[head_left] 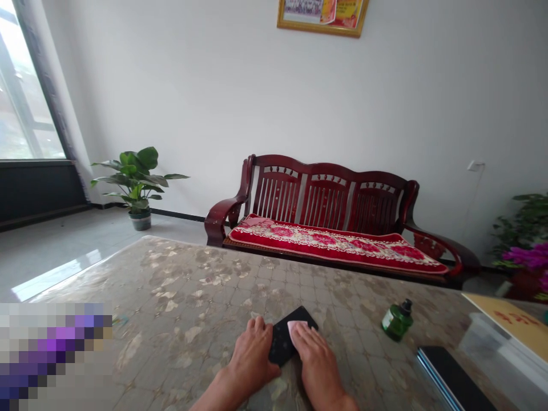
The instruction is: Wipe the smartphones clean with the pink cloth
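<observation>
A black smartphone (280, 349) lies flat and slanted on the patterned tablecloth (188, 319), with small pale spots on its dark surface. My left hand (252, 351) grips its left side, thumb at the near edge and fingers curled along the far one. Under the fingertips of my right hand (315, 359) is a small folded pink cloth (295, 327), pressed onto the phone's right part. The palm side of both hands is hidden. To the right stands a green bottle (397, 321) with a black pump top, apart from my hands.
Dark flat items (454, 377) are stacked at the right, beside a clear plastic box (492, 348) with a tan folder (514, 322) on top. Beyond the table stand a red wooden bench (325, 200) and a potted plant (140, 220). A blurred patch covers the lower left.
</observation>
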Motion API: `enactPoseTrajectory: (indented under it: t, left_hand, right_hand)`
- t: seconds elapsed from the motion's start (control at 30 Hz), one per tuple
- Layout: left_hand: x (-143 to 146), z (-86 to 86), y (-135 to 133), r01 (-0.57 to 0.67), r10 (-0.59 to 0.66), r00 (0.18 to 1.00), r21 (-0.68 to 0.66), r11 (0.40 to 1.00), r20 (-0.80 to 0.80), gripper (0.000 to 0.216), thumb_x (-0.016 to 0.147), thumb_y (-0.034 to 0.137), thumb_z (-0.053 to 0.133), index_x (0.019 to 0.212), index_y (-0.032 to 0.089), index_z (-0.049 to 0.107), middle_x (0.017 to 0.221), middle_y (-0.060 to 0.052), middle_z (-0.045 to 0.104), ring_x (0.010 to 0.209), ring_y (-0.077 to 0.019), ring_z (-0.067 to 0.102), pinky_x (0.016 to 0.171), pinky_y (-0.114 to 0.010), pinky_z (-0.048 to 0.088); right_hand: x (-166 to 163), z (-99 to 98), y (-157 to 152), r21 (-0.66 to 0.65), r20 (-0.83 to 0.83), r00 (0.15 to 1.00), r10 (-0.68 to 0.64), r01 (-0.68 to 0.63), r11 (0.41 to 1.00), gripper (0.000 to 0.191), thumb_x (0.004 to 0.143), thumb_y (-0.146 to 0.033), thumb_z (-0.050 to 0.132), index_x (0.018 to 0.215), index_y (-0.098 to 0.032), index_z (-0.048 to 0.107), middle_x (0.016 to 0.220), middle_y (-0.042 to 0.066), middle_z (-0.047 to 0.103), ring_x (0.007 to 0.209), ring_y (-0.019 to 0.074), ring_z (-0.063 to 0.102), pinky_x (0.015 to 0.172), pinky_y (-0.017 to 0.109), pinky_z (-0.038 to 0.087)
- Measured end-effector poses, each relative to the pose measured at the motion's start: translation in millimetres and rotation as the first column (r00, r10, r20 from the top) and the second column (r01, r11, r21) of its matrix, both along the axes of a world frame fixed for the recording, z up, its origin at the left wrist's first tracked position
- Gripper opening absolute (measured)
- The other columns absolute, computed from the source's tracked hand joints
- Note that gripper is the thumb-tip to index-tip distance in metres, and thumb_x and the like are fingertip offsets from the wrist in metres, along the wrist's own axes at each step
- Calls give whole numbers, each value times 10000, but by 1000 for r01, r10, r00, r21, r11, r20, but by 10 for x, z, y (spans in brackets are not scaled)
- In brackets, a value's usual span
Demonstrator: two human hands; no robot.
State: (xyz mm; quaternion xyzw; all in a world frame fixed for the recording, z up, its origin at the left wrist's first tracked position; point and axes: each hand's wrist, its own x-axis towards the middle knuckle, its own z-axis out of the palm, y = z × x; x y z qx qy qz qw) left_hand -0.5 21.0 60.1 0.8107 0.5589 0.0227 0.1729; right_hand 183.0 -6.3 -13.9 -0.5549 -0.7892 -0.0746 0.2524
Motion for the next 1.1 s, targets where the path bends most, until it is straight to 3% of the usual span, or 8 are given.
enactPoseTrajectory:
  t: [0.17, 0.27, 0.37, 0.57, 0.8, 0.93, 1.03, 1.1]
  left_hand:
    - [-16, -18, 56, 7, -7, 1000, 6, 1000, 9, 592, 570, 350, 710, 1126, 178, 599, 1180, -137, 559, 1123, -325, 518, 905, -386, 472]
    - [-14, -22, 81, -8, 8, 1000, -15, 1000, 5, 693, 515, 349, 770, 1154, 161, 579, 1189, -147, 550, 1120, -339, 527, 903, -392, 472]
    - [4, -35, 93, -31, 31, 1000, -22, 999, -1, 740, 469, 344, 823, 1138, 152, 574, 1178, -147, 548, 1115, -345, 543, 900, -389, 473]
    - [-13, -111, 62, -98, 104, 993, -88, 991, 62, 732, 506, 322, 839, 1154, 187, 527, 1218, -120, 566, 1117, -291, 597, 890, -307, 464]
    - [-155, -219, 54, -107, 120, 981, -89, 990, 156, 124, 864, 345, 518, 874, 233, 570, 867, -54, 701, 947, -274, 675, 758, -304, 448]
    - [-208, -304, 121, -94, 127, 960, -143, 985, 250, 258, 911, 371, 390, 724, 228, 498, 649, 4, 629, 669, -191, 669, 599, -245, 421]
    - [-290, -392, 142, -109, 171, 916, -186, 977, 362, 446, 858, 631, 357, 672, 233, 439, 518, 42, 519, 512, -166, 580, 494, -235, 379]
    - [-374, -431, 116, -147, 315, 730, -311, 939, 607, 599, 650, 829, 474, 624, 231, 433, 458, 62, 448, 420, -140, 474, 430, -233, 323]
  right_hand:
    - [-155, 195, -192, -49, -79, 971, 224, -228, 972, 501, 900, -57, 465, 1314, -317, 574, 1264, -9, 658, 1199, 176, 591, 1035, 326, 467]
    - [-16, 301, -140, -126, -188, 980, 68, -93, 988, 503, 899, -36, 385, 1247, -299, 634, 1219, -11, 684, 1145, 147, 626, 1010, 300, 489]
    - [186, 199, -32, -100, -262, 956, -135, 112, 989, 553, 866, -25, 318, 1274, -241, 623, 1240, 33, 669, 1136, 162, 634, 979, 321, 521]
    - [284, -132, -26, -8, -240, 959, -148, 150, 989, 603, 832, -7, 323, 1345, -226, 553, 1344, 35, 593, 1238, 180, 559, 1023, 359, 494]
    - [208, 8, -90, -23, -227, 956, -188, 188, 982, 605, 828, 10, 315, 1313, -227, 589, 1285, 32, 642, 1193, 164, 594, 1023, 337, 486]
    - [140, 107, -153, -90, -190, 954, -230, 217, 972, 575, 840, -16, 347, 1325, -218, 580, 1315, 64, 621, 1223, 179, 568, 1061, 365, 435]
    - [110, 171, -202, -137, -208, 946, -249, 224, 965, 597, 817, -22, 380, 1340, -243, 565, 1346, 51, 600, 1255, 185, 538, 1089, 381, 392]
    - [107, 215, -227, -163, -247, 939, -239, 203, 966, 591, 805, -36, 412, 1322, -267, 579, 1342, 31, 604, 1268, 189, 523, 1097, 383, 378]
